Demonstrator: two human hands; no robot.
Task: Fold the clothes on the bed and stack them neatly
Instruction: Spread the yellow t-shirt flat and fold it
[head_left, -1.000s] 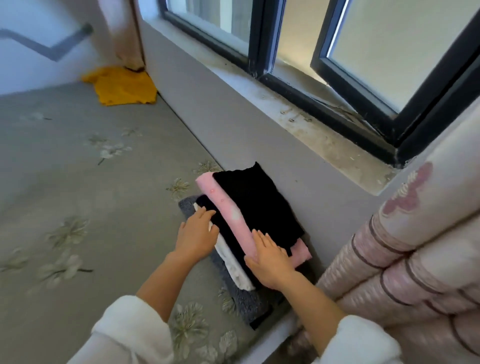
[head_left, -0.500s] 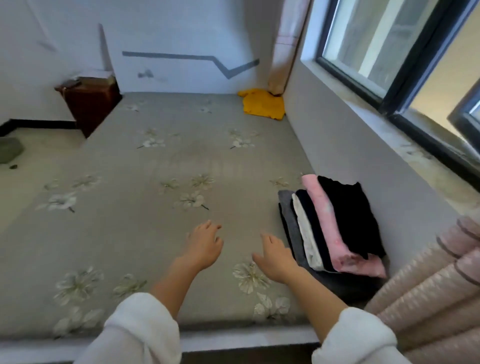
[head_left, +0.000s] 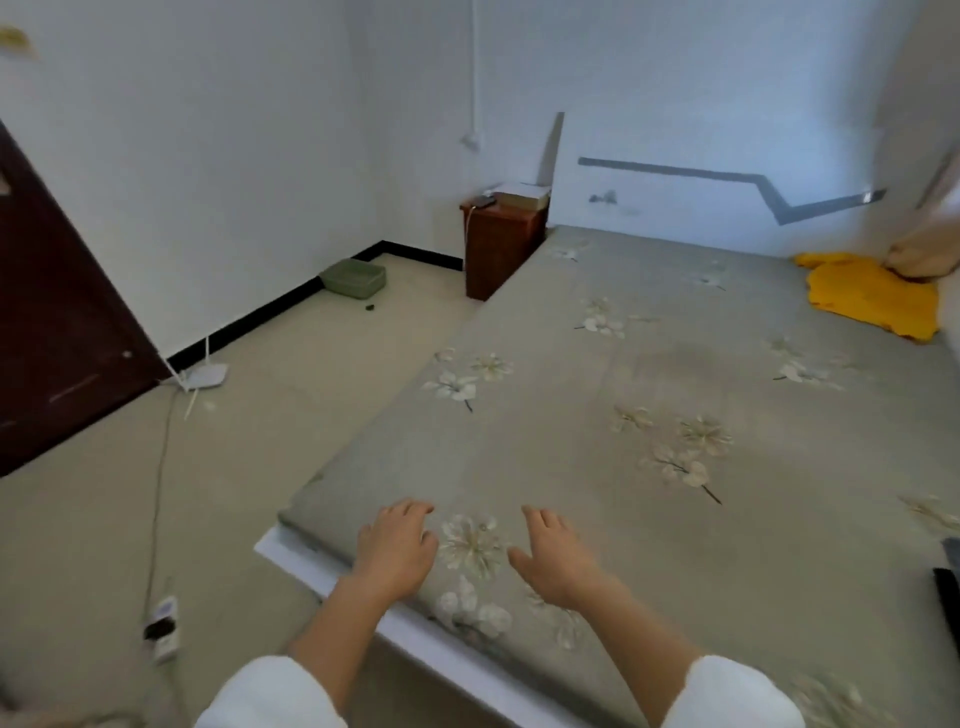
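The bed (head_left: 649, 405) has a grey-green sheet printed with pale flowers. My left hand (head_left: 397, 548) and my right hand (head_left: 553, 558) hover palm down over its near corner, fingers relaxed, holding nothing. A crumpled yellow garment (head_left: 872, 293) lies at the far right of the bed, by the headboard wall. Only a dark sliver of the folded stack (head_left: 948, 582) shows at the right edge of the view.
A brown nightstand (head_left: 501, 244) stands by the bed's far left corner. On the floor lie a green tray (head_left: 353, 278), a white router (head_left: 205, 375) and a power strip (head_left: 162, 626) with a cable. A dark door (head_left: 57, 332) is at left.
The view has swung left, away from the stack and window toward the room. Both hands left the folded stack and now hover empty over the bed's near corner.
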